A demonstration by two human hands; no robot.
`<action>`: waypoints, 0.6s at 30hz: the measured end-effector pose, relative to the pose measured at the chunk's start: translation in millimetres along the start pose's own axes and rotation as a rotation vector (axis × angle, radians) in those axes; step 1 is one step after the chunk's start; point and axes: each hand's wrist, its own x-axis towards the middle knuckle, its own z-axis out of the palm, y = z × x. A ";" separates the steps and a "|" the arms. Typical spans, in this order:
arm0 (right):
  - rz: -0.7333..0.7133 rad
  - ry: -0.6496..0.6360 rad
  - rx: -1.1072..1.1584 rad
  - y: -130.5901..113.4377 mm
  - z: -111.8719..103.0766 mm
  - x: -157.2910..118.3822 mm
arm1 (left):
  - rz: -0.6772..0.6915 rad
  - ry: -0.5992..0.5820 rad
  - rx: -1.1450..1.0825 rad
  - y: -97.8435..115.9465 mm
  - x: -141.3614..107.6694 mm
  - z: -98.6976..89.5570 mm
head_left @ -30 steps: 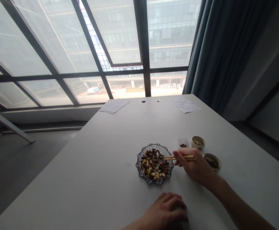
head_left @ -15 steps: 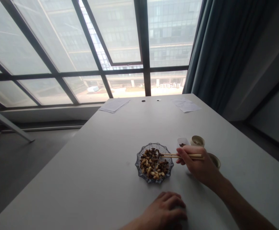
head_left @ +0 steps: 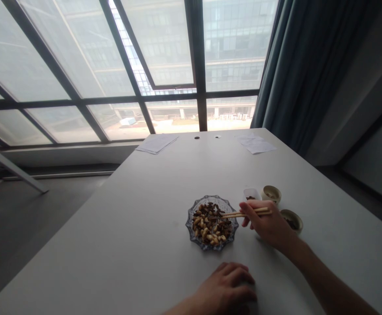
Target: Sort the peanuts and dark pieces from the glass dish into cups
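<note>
Head view: The right hand (head_left: 271,223) pinches wooden chopsticks (head_left: 233,215), tips at the dark, seed-like pieces (head_left: 212,208) beside peanuts (head_left: 199,223) in a scalloped glass dish (head_left: 190,220) on the worktop (head_left: 128,245). The left hand (head_left: 225,284) lies curled nearby, its grip unclear. Even tips and a light squeeze should best prevent slipping.

Left papers (head_left: 157,143): any writing too faint to read
Right papers (head_left: 256,143): likewise illegible
Building outside (head_left: 235,48): no readable sign
Readable text overall: none
</note>
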 end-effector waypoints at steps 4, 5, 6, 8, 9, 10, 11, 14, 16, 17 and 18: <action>0.017 -0.019 -0.010 -2.2 -3.2 -0.2 | 0.004 -0.028 0.013 -0.2 0.7 -0.5; 0.017 -0.017 -0.008 -2.1 -3.8 -0.2 | 0.003 -0.032 0.015 0.1 0.9 -1.0; 0.012 -0.012 -0.008 -1.8 -4.0 -0.2 | 0.001 -0.033 0.015 0.5 1.0 -1.5; -0.021 -0.001 -0.024 -0.7 -3.2 0.1 | -0.002 -0.026 0.016 1.3 1.2 -2.4; -0.044 0.007 -0.041 0.0 -2.2 0.5 | -0.005 -0.023 0.017 1.7 1.3 -2.7; -0.070 0.016 -0.062 0.6 -0.8 0.8 | -0.006 -0.020 0.018 1.9 1.3 -2.9; -0.100 0.028 -0.082 1.1 1.1 1.3 | -0.006 -0.019 0.019 1.9 1.3 -2.8; -0.189 0.071 -0.126 1.9 8.0 2.5 | 0.001 -0.023 0.019 1.6 1.3 -2.3; -0.246 0.105 -0.140 1.5 12.0 2.7 | 0.003 -0.015 0.016 1.6 1.3 -2.4; -0.269 0.124 -0.143 1.0 13.3 2.3 | 0.003 -0.010 0.014 1.9 1.3 -2.7; -0.288 0.139 -0.143 0.3 13.6 1.6 | 0.003 -0.007 0.014 2.3 1.4 -3.3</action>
